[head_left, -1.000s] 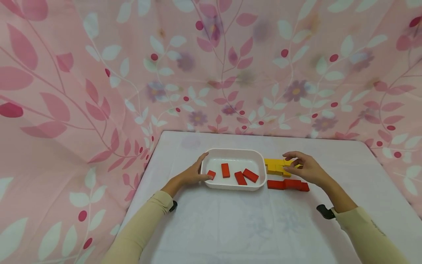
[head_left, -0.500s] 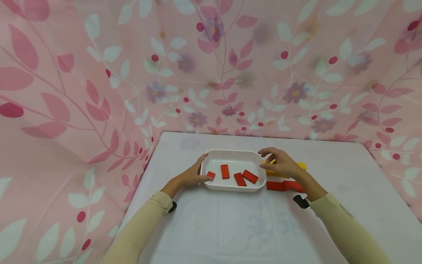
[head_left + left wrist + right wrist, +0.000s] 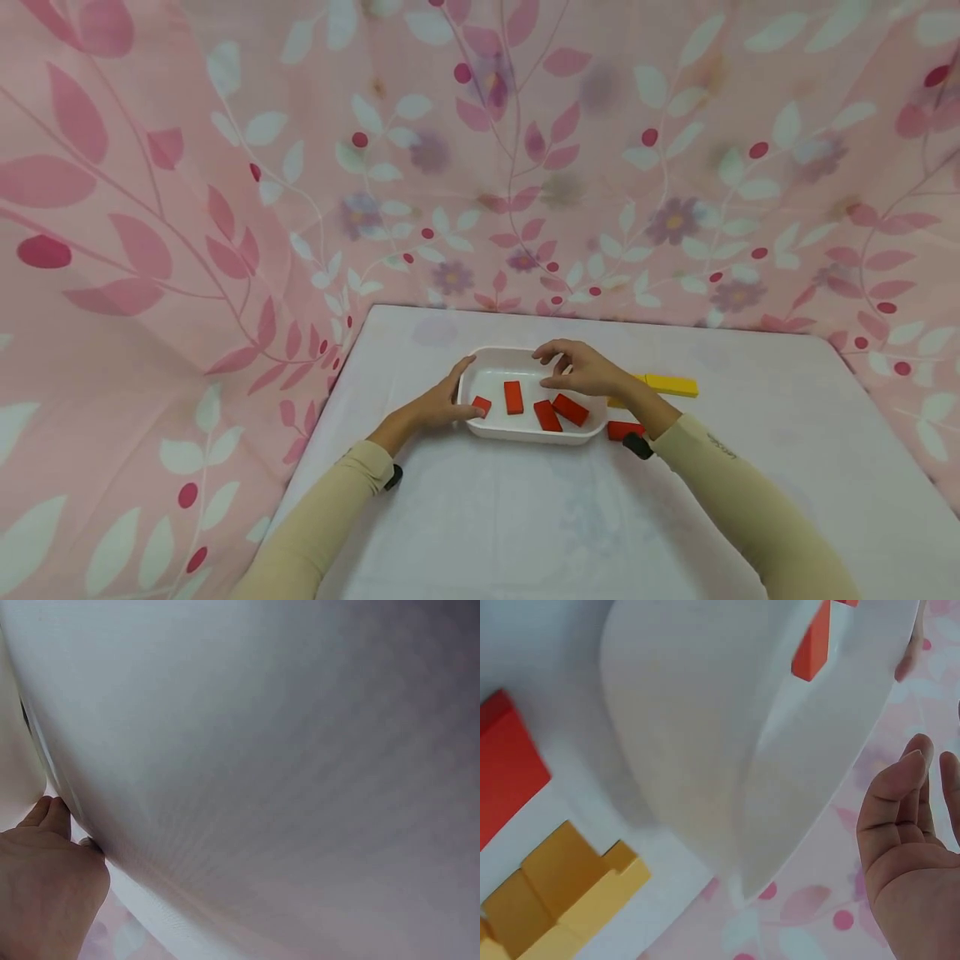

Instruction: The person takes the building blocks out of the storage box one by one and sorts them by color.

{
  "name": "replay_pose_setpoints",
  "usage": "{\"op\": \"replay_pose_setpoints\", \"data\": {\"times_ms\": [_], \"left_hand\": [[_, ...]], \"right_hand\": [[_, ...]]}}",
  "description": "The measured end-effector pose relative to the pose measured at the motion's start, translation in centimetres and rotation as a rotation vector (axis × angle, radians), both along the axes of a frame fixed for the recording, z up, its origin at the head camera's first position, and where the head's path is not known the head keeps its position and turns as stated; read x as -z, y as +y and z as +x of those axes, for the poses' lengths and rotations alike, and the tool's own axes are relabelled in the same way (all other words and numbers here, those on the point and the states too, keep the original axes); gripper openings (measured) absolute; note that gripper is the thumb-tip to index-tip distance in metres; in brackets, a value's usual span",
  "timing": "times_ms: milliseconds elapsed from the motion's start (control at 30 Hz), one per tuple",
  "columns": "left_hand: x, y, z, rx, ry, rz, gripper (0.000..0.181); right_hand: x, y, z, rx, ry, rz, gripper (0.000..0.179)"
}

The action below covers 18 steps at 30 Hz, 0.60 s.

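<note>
A white, rounded rectangular tray (image 3: 525, 436) sits on the table with several red blocks (image 3: 513, 397) lying loose inside it. My left hand (image 3: 437, 402) holds the tray's left end, thumb over the front rim near one red block and fingers along the outer wall. In the left wrist view, the fingers (image 3: 54, 816) reach up against the tray's pale side. Above the right half of the tray hovers my right hand (image 3: 583, 371), fingers loosely bent with nothing between them. The right wrist view also shows that hand (image 3: 907, 855) beyond the tray's edge.
Yellow blocks (image 3: 671, 385) stand grouped just right of the tray, partly hidden by the right forearm. In front of them a red block (image 3: 622, 430) shows beside the wrist strap (image 3: 637, 446). A pink floral cloth (image 3: 517, 167) hangs behind the white-covered table (image 3: 487, 517).
My right hand has moved left, from over the yellow blocks to above the tray. The left hand stays at the tray's left end, and the red blocks inside lie as before.
</note>
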State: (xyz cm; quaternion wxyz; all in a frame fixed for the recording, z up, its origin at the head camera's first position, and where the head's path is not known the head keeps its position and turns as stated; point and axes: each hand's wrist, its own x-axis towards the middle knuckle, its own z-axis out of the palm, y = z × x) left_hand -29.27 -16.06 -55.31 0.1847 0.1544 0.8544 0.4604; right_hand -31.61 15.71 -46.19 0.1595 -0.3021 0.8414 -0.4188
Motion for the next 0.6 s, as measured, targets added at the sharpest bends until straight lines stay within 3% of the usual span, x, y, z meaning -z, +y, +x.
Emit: {"op": "replay_pose_setpoints", "data": {"times_ms": [167,333,600], "left_hand": [[0.1,0.2,0.1,0.009,-0.011,0.002,0.102],[0.1,0.2,0.4,-0.002,-0.003,-0.008,0.102],[-0.3,-0.1,0.1,0.002,0.021,-0.032,0.103]], "right_hand": [[0.7,-1.6,-0.4,-0.057,-0.035,0.039,0.043],[1.2,-2.9,-0.5,-0.117,-0.012,0.096,0.045],[0.1,-5.2,-0.8,-0.194,-0.034,0.162,0.043]]}}
